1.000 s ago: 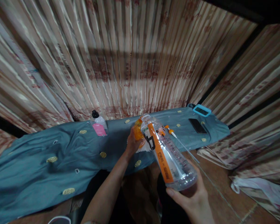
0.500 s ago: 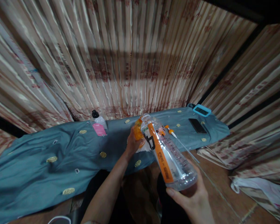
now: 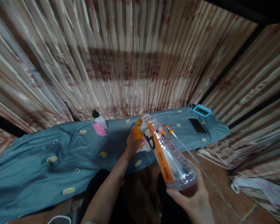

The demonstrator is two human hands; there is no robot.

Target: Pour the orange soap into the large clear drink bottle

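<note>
Nothing visibly moved: left grip [image 3: 132, 142] wraps orange container [image 3: 138, 130], right grip [image 3: 193, 196], past cloth [image 3: 118, 149] edge, clasps clear bottle [image 3: 164, 152].

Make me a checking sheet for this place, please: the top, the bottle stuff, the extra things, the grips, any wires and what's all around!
Surface: blue-green cloth with yellow patterned spots, wrinkled toward the left.
Job's things: large clear bottle with an orange label, tilted; orange container, partly hidden; pump top with a thin tube.
Clutter: pink-labelled bottle, black-capped, upright; dark phone; blue-framed device.
Left grip: closed around the orange container.
Right grip: holding the large clear bottle near its base.
Cables: nothing seen.
Surroundings: pleated curtains with reddish print; brown floor.
</note>
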